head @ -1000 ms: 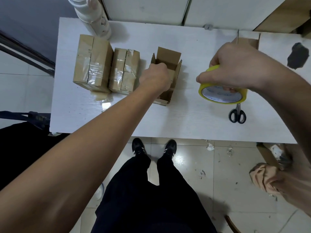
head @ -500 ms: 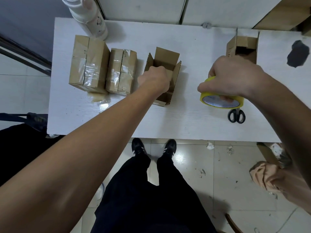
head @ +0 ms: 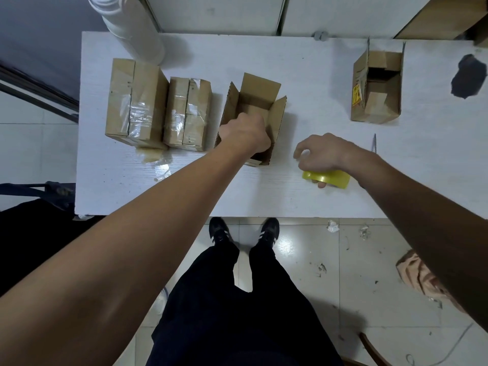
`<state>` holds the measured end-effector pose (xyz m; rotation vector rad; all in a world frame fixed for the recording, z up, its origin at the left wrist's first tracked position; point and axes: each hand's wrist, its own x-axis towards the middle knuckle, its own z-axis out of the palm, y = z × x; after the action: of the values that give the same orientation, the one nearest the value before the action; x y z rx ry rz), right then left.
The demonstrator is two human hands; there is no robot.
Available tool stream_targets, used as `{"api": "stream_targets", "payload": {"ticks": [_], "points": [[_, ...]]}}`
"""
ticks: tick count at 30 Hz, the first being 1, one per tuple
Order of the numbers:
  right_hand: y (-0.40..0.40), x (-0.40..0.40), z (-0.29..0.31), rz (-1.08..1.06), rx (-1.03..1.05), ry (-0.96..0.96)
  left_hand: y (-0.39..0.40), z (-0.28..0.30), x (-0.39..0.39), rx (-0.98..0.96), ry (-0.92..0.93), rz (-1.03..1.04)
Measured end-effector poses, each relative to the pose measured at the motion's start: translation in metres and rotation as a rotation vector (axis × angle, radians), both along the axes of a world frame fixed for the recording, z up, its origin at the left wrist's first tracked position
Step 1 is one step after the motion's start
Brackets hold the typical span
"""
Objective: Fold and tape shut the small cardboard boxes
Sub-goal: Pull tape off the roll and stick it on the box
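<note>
An open cardboard box (head: 260, 88) stands mid-table with its flaps up. My left hand (head: 244, 136) is curled over its near edge and grips it there. To the right, my right hand (head: 327, 153) holds a yellow tape roll (head: 330, 178) low over the table; a fingertip shows under the roll. Two taped-shut boxes (head: 136, 101) (head: 188, 112) stand side by side left of the open one. Another open box (head: 377, 88) lies at the back right.
A scissor tip (head: 374, 143) sticks out beyond my right forearm, which hides the rest. A white cylinder (head: 132, 25) stands at the back left. The white table (head: 317, 75) has a dark patch (head: 468, 76) at far right. Scraps litter the floor.
My right hand has carried the tape roll left and nearer, close to the open box, and my arm now covers the scissors. My left hand has stayed on the box.
</note>
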<state>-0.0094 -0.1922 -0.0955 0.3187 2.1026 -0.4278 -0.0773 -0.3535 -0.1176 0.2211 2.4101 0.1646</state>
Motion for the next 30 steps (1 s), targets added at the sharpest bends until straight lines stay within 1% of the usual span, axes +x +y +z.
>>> {"api": "stream_targets", "payload": {"ticks": [3,5,8,10,11,13,14,15,16,17,18,19,20,24,27,28,29,30], "points": [[0.001,0.006,-0.009,-0.034,0.071,0.105,-0.003,-0.003,-0.001,0.018,0.017,-0.006],[0.001,0.010,-0.013,-0.088,0.058,0.137,-0.006,-0.006,-0.002,0.027,0.019,-0.017],[0.001,0.012,-0.016,-0.116,0.049,0.149,-0.011,-0.006,-0.002,0.050,0.011,-0.054],[0.001,0.013,-0.017,-0.129,0.034,0.155,-0.016,-0.005,-0.004,0.094,0.095,-0.099],[0.001,0.013,-0.017,-0.134,0.023,0.155,-0.018,-0.004,-0.005,0.149,0.183,-0.099],[0.000,0.013,-0.018,-0.139,-0.001,0.157,-0.020,0.001,-0.002,0.291,0.347,-0.025],[-0.001,0.013,-0.017,-0.138,-0.008,0.160,-0.019,0.004,0.003,0.354,0.382,0.025],[-0.001,0.014,-0.017,-0.136,-0.012,0.164,-0.015,0.007,0.009,0.390,0.364,0.056],[-0.002,0.014,-0.017,-0.133,-0.012,0.168,-0.012,0.012,0.016,0.375,0.293,0.058],[-0.001,0.014,-0.017,-0.133,-0.010,0.176,-0.008,0.014,0.024,0.312,0.226,0.026],[-0.001,0.015,-0.018,-0.134,-0.009,0.186,-0.005,0.015,0.030,0.207,0.187,-0.026],[0.000,0.015,-0.019,-0.135,-0.014,0.197,-0.002,0.014,0.035,0.125,0.186,-0.069],[0.001,0.016,-0.020,-0.140,-0.032,0.211,-0.002,0.011,0.038,0.092,0.198,-0.082],[0.003,0.016,-0.019,-0.187,-0.154,0.290,-0.002,0.003,0.045,0.121,0.238,0.001],[0.003,0.022,-0.013,-0.239,-0.298,0.339,-0.009,0.007,0.046,0.134,0.255,0.083],[0.003,0.025,-0.012,-0.244,-0.313,0.358,-0.013,0.009,0.044,0.144,0.248,0.101],[0.005,0.027,-0.014,-0.220,-0.275,0.390,-0.017,0.010,0.042,0.166,0.235,0.113],[0.007,0.027,-0.017,-0.170,-0.188,0.427,-0.020,0.010,0.041,0.198,0.211,0.117]]}}
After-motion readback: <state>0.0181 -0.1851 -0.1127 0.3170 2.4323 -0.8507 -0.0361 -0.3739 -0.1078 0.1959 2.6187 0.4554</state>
